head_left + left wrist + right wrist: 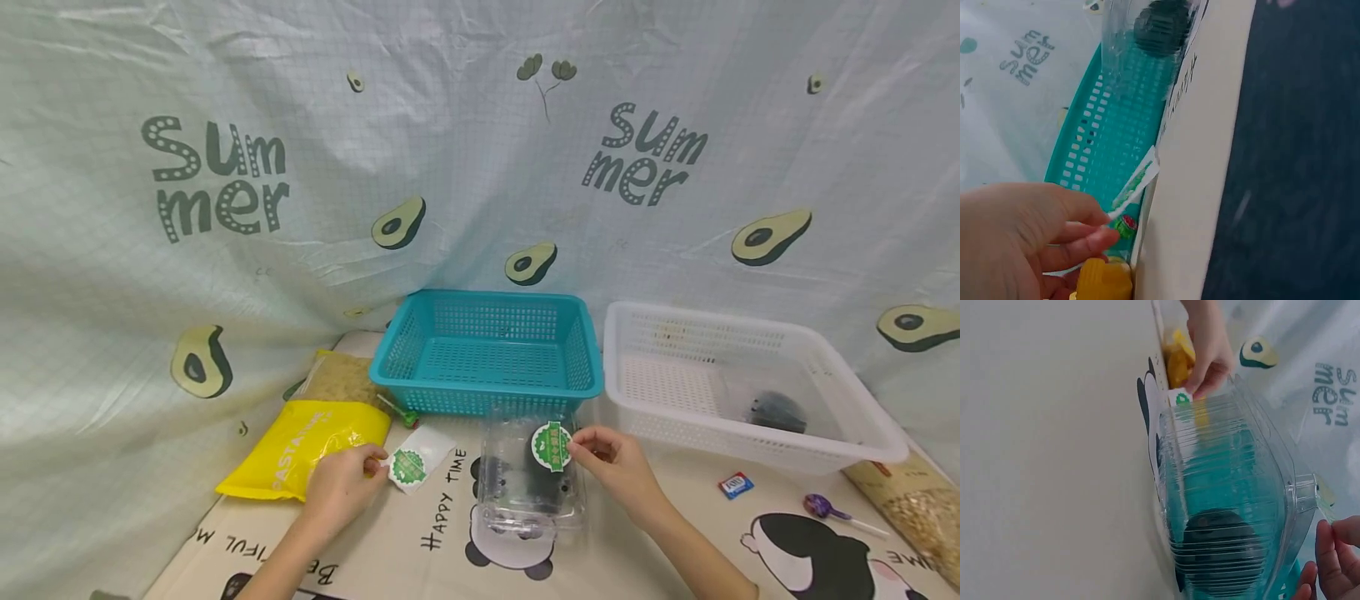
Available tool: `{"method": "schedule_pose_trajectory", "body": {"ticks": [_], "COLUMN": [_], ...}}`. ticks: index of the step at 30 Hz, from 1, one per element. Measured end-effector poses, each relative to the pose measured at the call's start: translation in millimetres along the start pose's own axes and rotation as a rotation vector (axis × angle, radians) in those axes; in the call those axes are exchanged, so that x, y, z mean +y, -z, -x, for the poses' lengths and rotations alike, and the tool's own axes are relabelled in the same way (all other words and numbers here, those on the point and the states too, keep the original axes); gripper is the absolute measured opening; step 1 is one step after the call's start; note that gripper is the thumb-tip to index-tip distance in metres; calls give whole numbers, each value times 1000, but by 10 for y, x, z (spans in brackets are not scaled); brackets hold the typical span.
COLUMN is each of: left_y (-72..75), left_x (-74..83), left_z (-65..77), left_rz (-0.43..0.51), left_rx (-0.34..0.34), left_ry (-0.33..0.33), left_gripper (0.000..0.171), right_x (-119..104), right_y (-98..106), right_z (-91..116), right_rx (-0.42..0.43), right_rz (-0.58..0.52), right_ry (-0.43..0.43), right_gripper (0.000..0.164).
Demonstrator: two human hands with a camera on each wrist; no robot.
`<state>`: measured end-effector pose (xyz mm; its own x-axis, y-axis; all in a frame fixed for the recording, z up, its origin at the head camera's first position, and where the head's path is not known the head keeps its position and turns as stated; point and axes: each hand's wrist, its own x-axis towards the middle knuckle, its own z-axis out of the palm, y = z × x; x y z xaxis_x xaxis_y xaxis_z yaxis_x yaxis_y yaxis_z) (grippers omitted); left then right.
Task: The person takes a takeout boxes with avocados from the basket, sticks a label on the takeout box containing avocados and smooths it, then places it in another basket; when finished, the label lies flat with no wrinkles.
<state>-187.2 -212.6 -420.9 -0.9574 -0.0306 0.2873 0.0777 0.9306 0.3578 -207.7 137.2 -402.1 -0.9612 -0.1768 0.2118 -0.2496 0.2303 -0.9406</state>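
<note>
From here, the head view gives me the clear box point(517, 492) on the worktop point(420, 571), the right hand point(618, 471) pinching a green label point(551, 447) over its lid, the left hand point(341, 482) pinching a sticker sheet point(431, 454) left of it; I judge labelling is in hand, and pressing flat comes next. My left wrist view catches that sheet nearly edge-on. Only the right wrist view shows me the label edge-on beside the box's rim tab point(1304, 492).

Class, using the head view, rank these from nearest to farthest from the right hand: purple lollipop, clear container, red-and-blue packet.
1. Clear container: just left of the right hand.
2. Red-and-blue packet: lying to the hand's right.
3. Purple lollipop: farther right, past the packet.
</note>
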Motion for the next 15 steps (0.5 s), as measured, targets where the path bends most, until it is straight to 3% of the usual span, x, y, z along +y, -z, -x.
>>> {"method": "schedule_pose_trajectory", "body": {"ticks": [4,7,11,15], "left_y": [-34,-13,87,155], "left_x": [24,77,260,560], "left_z": [22,24,10,-37], "left_rz": [-124,-142,-90,34], "left_rx": [49,79,82,17], "left_ry": [-101,-129,-171,-209], "left_gripper": [8,7,7,6], "right_x": [8,11,5,-4], "right_y": [0,-1,-8,-26], "right_z": [0,-3,-18,-37], "right_rx": [-14,-22,-19,-24], "right_rz": [-14,-17,3,17], "right_ry": [-11,-24,-52,-45], "right_gripper": [21,22,23,22]}}
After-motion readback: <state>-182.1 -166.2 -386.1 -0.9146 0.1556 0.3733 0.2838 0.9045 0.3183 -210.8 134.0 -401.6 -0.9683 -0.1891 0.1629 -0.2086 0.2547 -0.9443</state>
